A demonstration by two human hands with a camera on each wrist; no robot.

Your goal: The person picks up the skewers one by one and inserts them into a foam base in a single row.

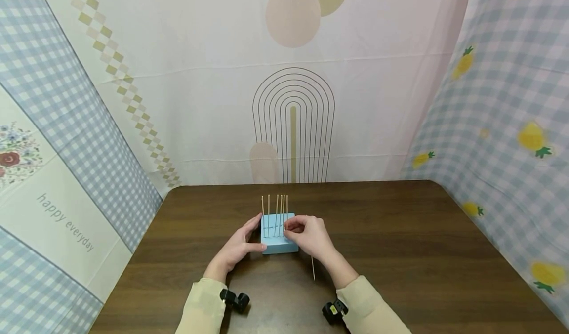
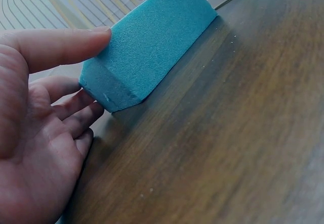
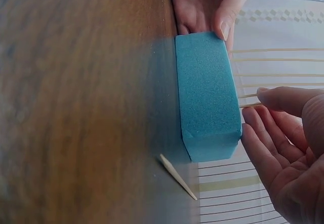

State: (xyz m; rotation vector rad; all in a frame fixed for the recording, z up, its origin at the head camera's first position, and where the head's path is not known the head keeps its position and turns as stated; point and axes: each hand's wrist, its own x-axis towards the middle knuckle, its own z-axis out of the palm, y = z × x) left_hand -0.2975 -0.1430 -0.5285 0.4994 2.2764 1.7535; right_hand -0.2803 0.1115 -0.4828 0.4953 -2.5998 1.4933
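Observation:
A light blue foam block (image 1: 280,248) lies on the table with several thin wooden skewers (image 1: 268,208) standing upright in it. My left hand (image 1: 237,249) holds the block's left end, its thumb on the near corner and its fingers along the side, as the left wrist view shows. My right hand (image 1: 313,237) is at the block's right side. Between its thumb and fingertips it pinches the rightmost skewer (image 3: 248,105) low down, close to the foam. A loose skewer (image 1: 313,269) with a pointed tip lies on the table, partly hidden by the right hand.
The brown wooden table (image 1: 378,225) ends at a white patterned cloth (image 1: 213,116) behind. Checked cloths hang at the left and right (image 1: 498,141). Small black cameras (image 1: 234,300) sit at both wrists.

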